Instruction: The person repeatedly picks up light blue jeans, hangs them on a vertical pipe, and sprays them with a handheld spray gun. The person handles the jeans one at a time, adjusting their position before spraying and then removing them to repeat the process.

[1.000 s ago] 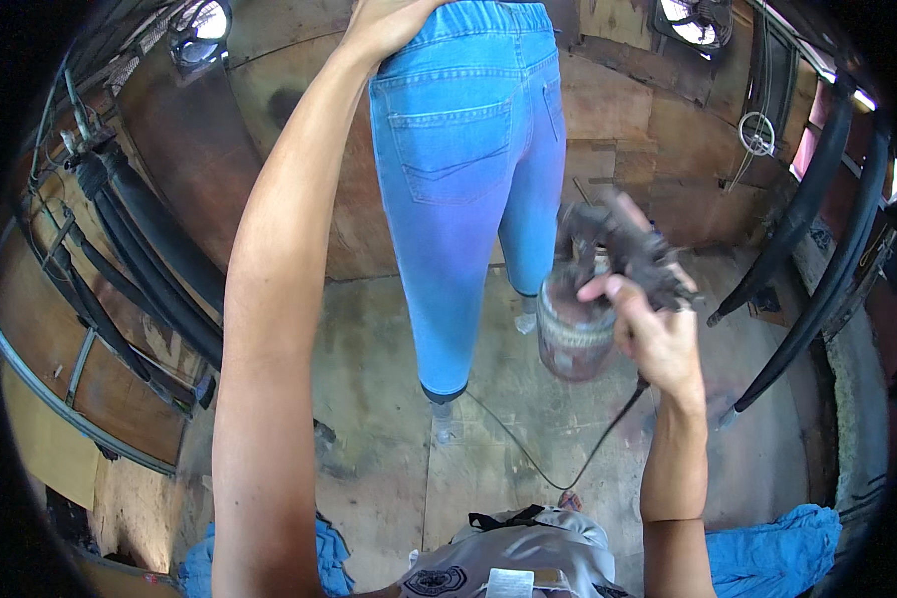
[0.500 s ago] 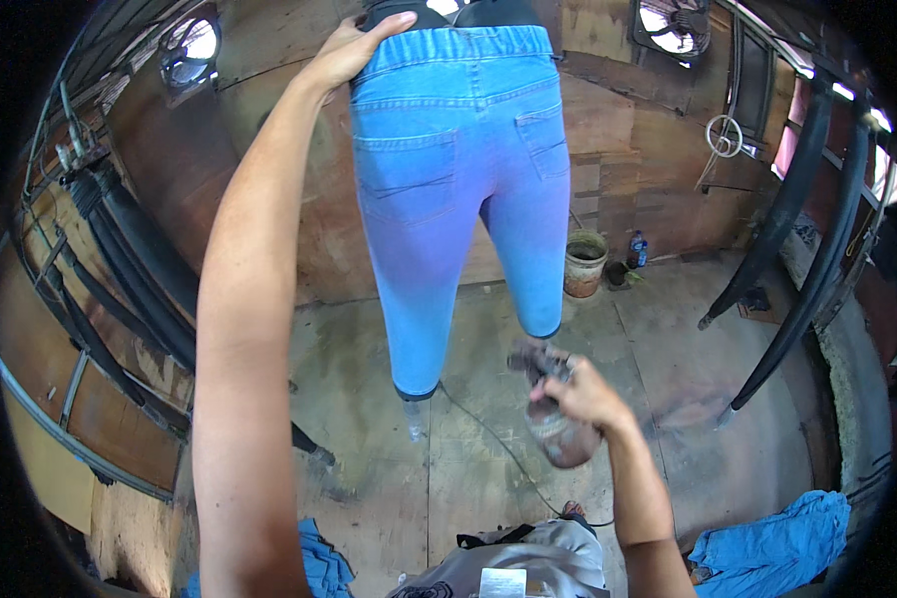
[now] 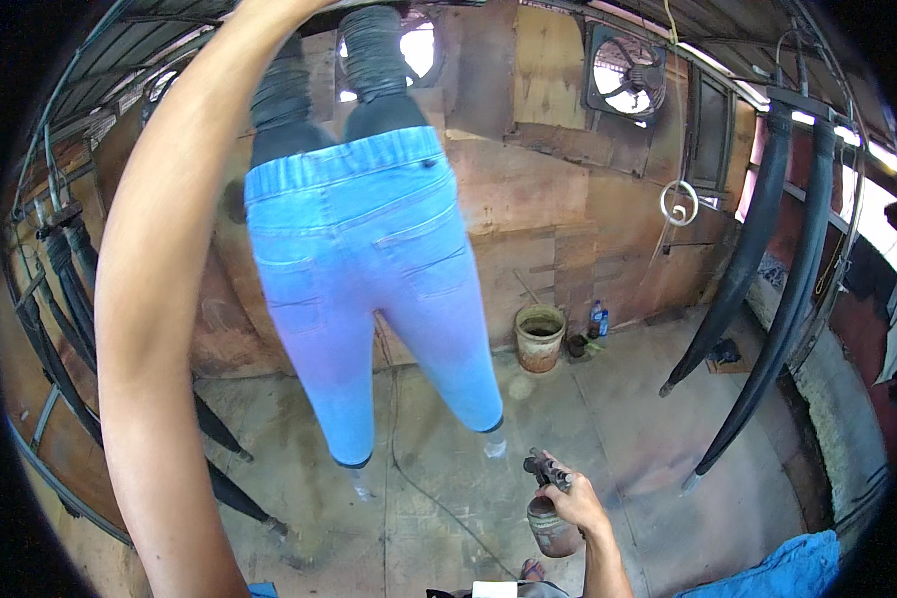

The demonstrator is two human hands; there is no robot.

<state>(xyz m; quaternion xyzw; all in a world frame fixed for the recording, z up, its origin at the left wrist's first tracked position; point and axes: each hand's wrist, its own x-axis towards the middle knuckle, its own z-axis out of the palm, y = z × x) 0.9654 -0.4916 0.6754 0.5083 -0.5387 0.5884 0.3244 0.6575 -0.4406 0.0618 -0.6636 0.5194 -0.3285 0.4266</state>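
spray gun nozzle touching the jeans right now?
Apart. The head view shows the spray gun held low in the right hand, with bare floor visible between it and the hanging jeans.

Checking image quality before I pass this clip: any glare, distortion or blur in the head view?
Head view: strong fisheye bending with a black rim; daylight blows out behind the wall fan and at the right edge; the jeans are sharp and evenly lit; the left forearm looms large; the spray gun in the right hand is small but clear.

Faded denim jeans [image 3: 369, 289]; spray gun [image 3: 551, 498] seemingly dull, stained metal.
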